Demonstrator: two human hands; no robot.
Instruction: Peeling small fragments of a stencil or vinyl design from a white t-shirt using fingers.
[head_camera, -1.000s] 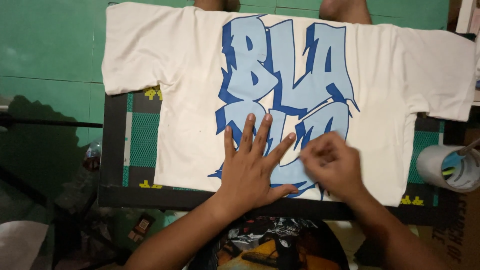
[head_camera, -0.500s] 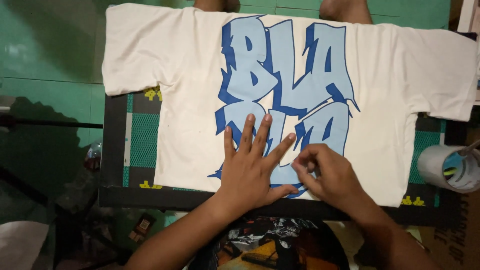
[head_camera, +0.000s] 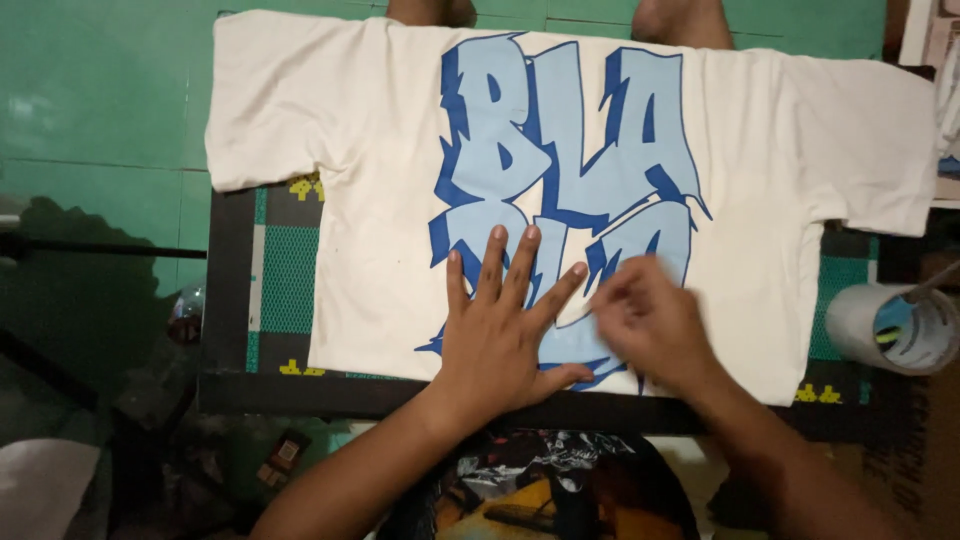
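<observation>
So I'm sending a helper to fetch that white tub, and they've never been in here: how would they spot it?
Start from the white T-shirt with the big blue print, spread flat on the dark-framed table. Follow its lower hem to the right-hand end, past both hands. The white tub lies there tipped on its side, mouth outward, the only round container nearby.

Dim indoor light, brightest on the pale shirt, with motion blur at one hand.

The white t-shirt (head_camera: 380, 180) is evenly lit and sharp, without glare. The right hand (head_camera: 650, 325) is smeared by motion blur; the left hand (head_camera: 500, 335) is crisp. The green floor (head_camera: 100, 120) shows soft sheen and a dark shadow at left; the bottom edge sinks into murk.
</observation>
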